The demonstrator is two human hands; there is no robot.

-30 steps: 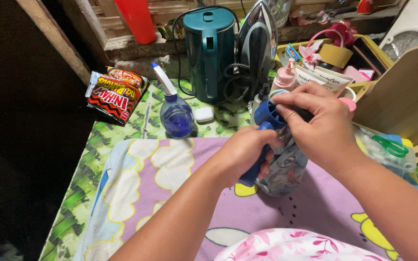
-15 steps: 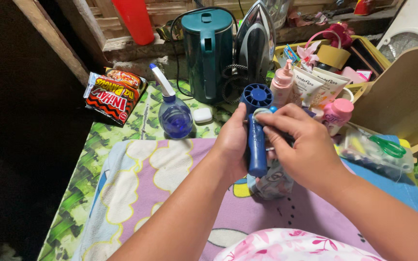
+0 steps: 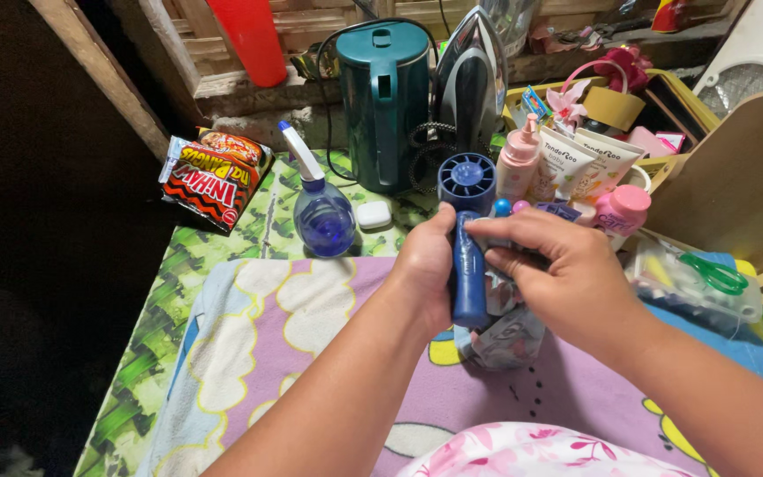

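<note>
Our left hand grip is clamped on the blue handheld fan, held upright. Our right hand grip pinches its handle; a patterned pouch lies just below.

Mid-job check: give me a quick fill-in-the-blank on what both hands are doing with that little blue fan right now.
1. The left hand grips the blue handheld fan by its ____.
2. The fan's round head points ____, toward the teal kettle.
3. The right hand also holds a patterned ____ below the fan.

Missing words: handle; up; pouch
</note>
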